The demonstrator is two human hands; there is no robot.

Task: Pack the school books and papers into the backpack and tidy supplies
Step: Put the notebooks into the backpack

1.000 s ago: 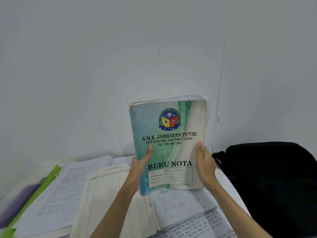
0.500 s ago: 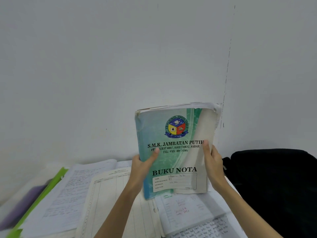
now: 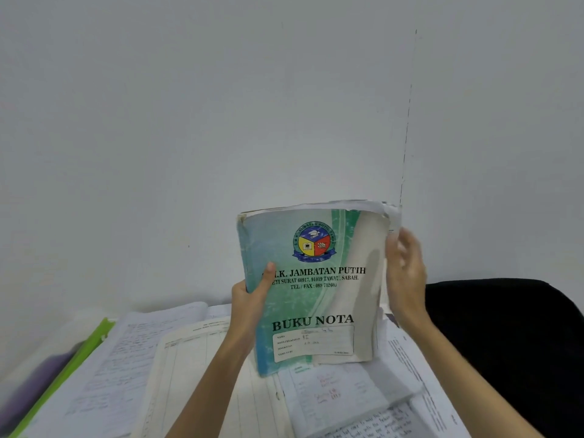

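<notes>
I hold a worn green and white notebook (image 3: 316, 286) marked "BUKU NOTA" upright above the table, cover facing me. My left hand (image 3: 249, 308) grips its spine edge, thumb pressed on the front cover. My right hand (image 3: 407, 276) is blurred and lies against the upper right page edge with fingers pointing up; no thumb shows on the cover. The black backpack (image 3: 512, 349) sits at the right, just beyond my right forearm. Whether it stands open is not visible.
Loose papers and open exercise books cover the table below: a ruled ledger sheet (image 3: 196, 374), handwritten pages (image 3: 366, 422) and a white sheet (image 3: 132, 349). A green folder (image 3: 79, 358) lies at the left edge. A plain white wall stands close behind.
My right hand slid up the notebook's right edge from low on the cover to near the top. My left thumb also shifted higher. The notebook stays upright.
</notes>
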